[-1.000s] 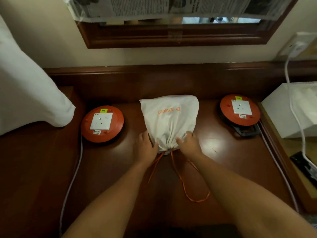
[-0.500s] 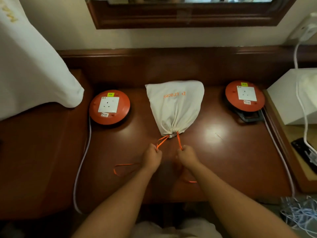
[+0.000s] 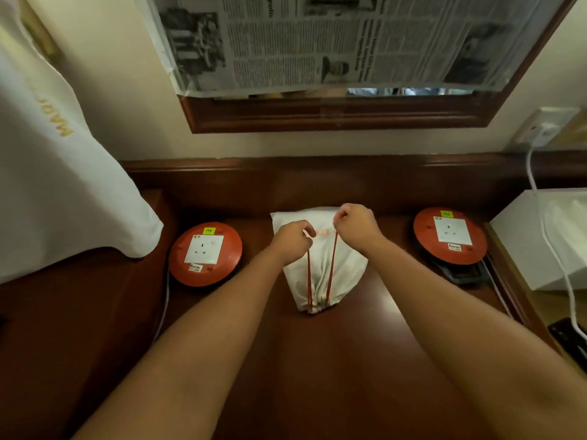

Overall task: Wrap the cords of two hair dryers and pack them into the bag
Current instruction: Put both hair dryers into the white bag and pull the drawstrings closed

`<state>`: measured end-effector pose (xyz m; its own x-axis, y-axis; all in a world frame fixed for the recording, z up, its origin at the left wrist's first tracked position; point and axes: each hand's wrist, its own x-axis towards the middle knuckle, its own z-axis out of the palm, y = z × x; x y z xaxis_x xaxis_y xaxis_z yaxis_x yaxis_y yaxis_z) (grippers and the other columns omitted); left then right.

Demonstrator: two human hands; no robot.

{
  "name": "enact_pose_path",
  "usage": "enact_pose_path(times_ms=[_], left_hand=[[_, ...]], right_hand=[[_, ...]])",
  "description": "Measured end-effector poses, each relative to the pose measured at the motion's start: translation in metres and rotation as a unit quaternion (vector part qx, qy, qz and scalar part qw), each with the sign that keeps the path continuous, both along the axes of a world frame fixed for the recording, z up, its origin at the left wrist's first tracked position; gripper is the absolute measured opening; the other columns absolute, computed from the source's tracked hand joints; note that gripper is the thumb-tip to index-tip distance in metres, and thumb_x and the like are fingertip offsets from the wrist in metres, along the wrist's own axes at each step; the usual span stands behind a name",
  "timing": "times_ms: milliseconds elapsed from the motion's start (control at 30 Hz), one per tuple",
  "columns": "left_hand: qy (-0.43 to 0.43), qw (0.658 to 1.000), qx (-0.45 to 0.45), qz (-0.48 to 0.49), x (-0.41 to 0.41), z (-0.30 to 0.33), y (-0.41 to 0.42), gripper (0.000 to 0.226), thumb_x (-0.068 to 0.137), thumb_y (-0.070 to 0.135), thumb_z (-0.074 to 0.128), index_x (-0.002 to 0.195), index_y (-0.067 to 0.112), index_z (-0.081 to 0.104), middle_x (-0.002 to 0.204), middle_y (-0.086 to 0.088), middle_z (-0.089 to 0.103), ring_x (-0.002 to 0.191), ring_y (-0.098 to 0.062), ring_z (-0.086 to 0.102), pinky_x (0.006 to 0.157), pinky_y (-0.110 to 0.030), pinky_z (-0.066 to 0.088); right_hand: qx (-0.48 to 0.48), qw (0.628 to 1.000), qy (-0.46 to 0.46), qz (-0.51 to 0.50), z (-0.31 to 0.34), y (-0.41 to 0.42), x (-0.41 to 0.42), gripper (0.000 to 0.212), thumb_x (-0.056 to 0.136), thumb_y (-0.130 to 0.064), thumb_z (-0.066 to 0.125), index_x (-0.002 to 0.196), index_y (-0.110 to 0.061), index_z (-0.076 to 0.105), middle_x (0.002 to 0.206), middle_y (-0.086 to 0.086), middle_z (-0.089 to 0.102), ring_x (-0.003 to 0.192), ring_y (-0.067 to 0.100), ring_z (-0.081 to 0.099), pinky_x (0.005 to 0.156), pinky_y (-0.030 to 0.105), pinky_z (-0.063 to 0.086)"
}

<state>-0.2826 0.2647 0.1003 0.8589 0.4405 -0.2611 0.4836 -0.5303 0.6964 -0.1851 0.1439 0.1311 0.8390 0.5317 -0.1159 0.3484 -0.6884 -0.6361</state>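
A cream drawstring bag with orange lettering lies on the dark wooden desk, its gathered mouth toward me. It bulges; the hair dryers are not visible. Two orange drawstrings run from the cinched mouth up over the bag. My left hand pinches the left string and my right hand pinches the right one, both held above the far half of the bag.
An orange round socket reel sits left of the bag and another socket reel to the right. A white cloth hangs at left. A white box and white cable stand at right. A newspaper-covered mirror hangs above.
My hands went from the bag's mouth, pulled the orange strings toward me, and now have carried them forward over the bag. The mouth stays cinched.
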Motion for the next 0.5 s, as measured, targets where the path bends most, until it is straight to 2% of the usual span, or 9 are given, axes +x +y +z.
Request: enact_pose_path(times_ms=[100, 167, 233, 333, 433, 500], left_hand=[[0.020, 0.997, 0.064, -0.040, 0.028, -0.007, 0.017, 0.029, 0.086, 0.003, 0.049, 0.105, 0.019, 0.064, 0.098, -0.006, 0.069, 0.069, -0.017, 0.058, 0.066, -0.031, 0.047], [0.015, 0.993, 0.112, -0.046, 0.050, -0.013, 0.029, 0.032, 0.087, 0.005, 0.047, 0.108, 0.021, 0.066, 0.110, -0.004, 0.068, 0.093, -0.022, 0.061, 0.082, -0.035, 0.048], [0.005, 0.991, 0.125, -0.041, 0.069, -0.024, 0.043, 0.033, 0.089, 0.007, 0.046, 0.107, 0.023, 0.068, 0.120, -0.001, 0.066, 0.112, -0.024, 0.057, 0.096, -0.042, 0.045], [0.014, 0.991, 0.129, -0.024, 0.086, -0.045, 0.058, 0.030, 0.093, 0.014, 0.045, 0.106, 0.027, 0.069, 0.123, 0.004, 0.065, 0.121, -0.023, 0.051, 0.104, -0.044, 0.037], [0.026, 0.990, 0.135, -0.012, 0.098, -0.066, 0.064, 0.030, 0.097, 0.017, 0.044, 0.115, 0.028, 0.066, 0.127, 0.005, 0.061, 0.128, -0.023, 0.039, 0.108, -0.045, 0.023], [-0.006, 0.993, 0.115, 0.010, 0.104, -0.076, 0.065, 0.036, 0.094, 0.009, 0.044, 0.119, 0.024, 0.066, 0.126, 0.001, 0.060, 0.127, -0.025, 0.041, 0.111, -0.048, 0.027]], right_hand=[[0.011, 0.999, 0.031, 0.027, -0.006, 0.018, 0.032, 0.017, 0.088, -0.004, 0.053, 0.086, -0.006, 0.069, 0.086, 0.005, 0.066, 0.081, 0.020, 0.062, 0.065, 0.026, 0.048], [0.006, 0.998, 0.044, 0.038, -0.016, 0.028, 0.056, 0.019, 0.089, -0.002, 0.052, 0.089, -0.007, 0.071, 0.087, 0.003, 0.064, 0.082, 0.017, 0.059, 0.063, 0.023, 0.044], [-0.002, 0.998, 0.057, 0.029, -0.029, 0.037, 0.078, 0.022, 0.090, -0.001, 0.051, 0.092, -0.006, 0.072, 0.091, 0.005, 0.064, 0.085, 0.017, 0.059, 0.067, 0.024, 0.043], [-0.011, 0.998, 0.069, 0.010, -0.052, 0.047, 0.101, 0.019, 0.087, -0.001, 0.055, 0.097, -0.006, 0.071, 0.100, 0.013, 0.067, 0.094, 0.025, 0.062, 0.072, 0.028, 0.047], [-0.022, 0.996, 0.082, -0.012, -0.072, 0.054, 0.116, 0.019, 0.084, 0.000, 0.059, 0.101, -0.007, 0.066, 0.105, 0.014, 0.065, 0.100, 0.028, 0.061, 0.080, 0.033, 0.052], [-0.022, 0.996, 0.086, -0.026, -0.081, 0.059, 0.121, 0.022, 0.083, -0.004, 0.065, 0.104, -0.005, 0.062, 0.105, 0.014, 0.063, 0.100, 0.027, 0.060, 0.083, 0.033, 0.052]])
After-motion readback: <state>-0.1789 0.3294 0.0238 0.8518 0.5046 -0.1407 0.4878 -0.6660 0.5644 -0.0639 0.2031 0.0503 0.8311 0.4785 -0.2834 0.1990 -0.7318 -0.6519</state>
